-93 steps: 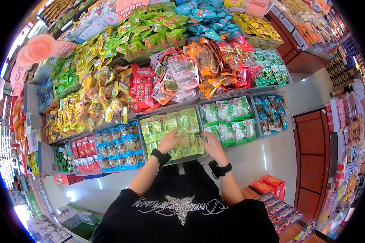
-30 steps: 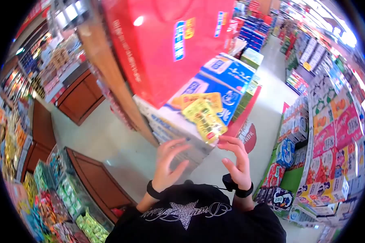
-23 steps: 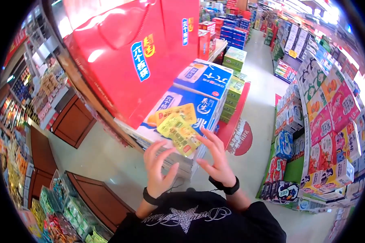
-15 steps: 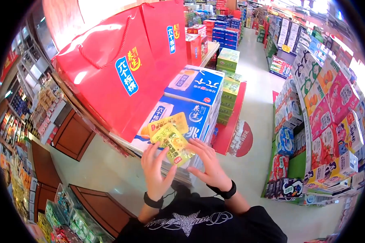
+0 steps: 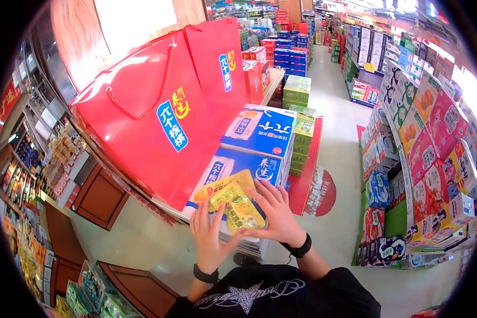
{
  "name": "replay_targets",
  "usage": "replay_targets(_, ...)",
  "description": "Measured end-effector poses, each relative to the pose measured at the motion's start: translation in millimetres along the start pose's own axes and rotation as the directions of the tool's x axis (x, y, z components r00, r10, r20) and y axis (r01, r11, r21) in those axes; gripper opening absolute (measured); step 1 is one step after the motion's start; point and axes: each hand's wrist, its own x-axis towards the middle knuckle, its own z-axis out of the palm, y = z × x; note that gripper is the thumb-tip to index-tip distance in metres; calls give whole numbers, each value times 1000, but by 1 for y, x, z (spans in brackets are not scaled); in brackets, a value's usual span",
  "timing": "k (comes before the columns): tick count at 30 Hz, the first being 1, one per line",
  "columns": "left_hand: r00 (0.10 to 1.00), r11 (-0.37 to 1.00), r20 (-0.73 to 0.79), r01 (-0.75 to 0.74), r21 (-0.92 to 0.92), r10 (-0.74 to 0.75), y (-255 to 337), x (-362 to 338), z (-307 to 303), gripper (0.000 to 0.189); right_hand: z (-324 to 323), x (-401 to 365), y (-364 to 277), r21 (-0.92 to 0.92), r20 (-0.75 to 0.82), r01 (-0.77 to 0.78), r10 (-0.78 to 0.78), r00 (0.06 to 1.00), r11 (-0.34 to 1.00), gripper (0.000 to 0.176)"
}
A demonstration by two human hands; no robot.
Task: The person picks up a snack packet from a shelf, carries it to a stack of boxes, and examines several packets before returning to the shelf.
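Note:
A pale yellow snack packet [image 5: 239, 208] with a clear lower corner lies tilted over a more orange-yellow packet [image 5: 214, 186], both on a blue drink carton [image 5: 265, 168]. My left hand [image 5: 209, 236] is at the front packet's left edge, fingers stretched upward and thumb toward its bottom corner. From the right, my right hand [image 5: 275, 214] reaches over the packet's right edge with fingers extended; its thumb is by the lower edge. Both hands have their fingers apart. A second blue carton [image 5: 270, 130] sits behind the first.
Large red gift bags [image 5: 143, 122] stand on the left of the carton stack. Green cartons [image 5: 297, 90] are piled beyond it over a red floor mat [image 5: 307, 175]. A shelf of boxed drinks [image 5: 403, 212] lines the right side; brown wooden cabinets [image 5: 98, 196] are at left.
The view has shifted, so the stack appears lower. My right hand has moved up along the front packet's right edge. The packets stay nearly in place on the carton.

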Motion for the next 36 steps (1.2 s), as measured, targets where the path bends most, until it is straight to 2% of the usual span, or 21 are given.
replay_targets(5,999,999,9,-39,20,39,-8,1,1,71,1,1,0,68,69,4,-9,998,998,84)
replay_targets(10,999,999,11,-32,-9,32,-8,1,0,70,10,-10,-3,147,-19,-12,15,1000,989,76)
replay_targets(18,1000,999,0,-30,-33,30,-7,-1,1,71,4,-6,-4,135,6,-23,22,1000,991,79)
replay_targets(20,999,999,8,-47,-18,47,-7,-2,-1,77,2,-5,-5,142,14,-30,28,999,989,80)
replay_targets(22,999,998,-7,-51,-33,50,-3,-1,-3,79,2,-4,-4,256,16,-69,67,998,964,79)
replay_targets(26,999,997,-17,-51,-55,50,-4,-1,-4,83,7,-3,0,215,-2,-89,91,996,973,76)
replay_targets(29,999,998,-35,-39,-44,38,-9,-4,2,77,8,-1,-1,237,-14,-86,92,996,968,72)
replay_targets(32,997,997,-66,-44,-70,40,-13,-5,5,74,7,-6,-1,318,-33,-95,111,993,943,68)
replay_targets(34,995,994,-90,-43,-103,34,-11,-5,5,71,3,-12,-4,513,42,-181,187,982,839,64)
replay_targets(35,994,990,-109,-37,-138,22,-10,-6,5,67,1,-15,-4,512,36,-179,188,982,840,64)
replay_targets(36,994,989,-109,-43,-139,28,-10,-6,5,67,0,-19,-3,606,73,-197,193,978,771,66)
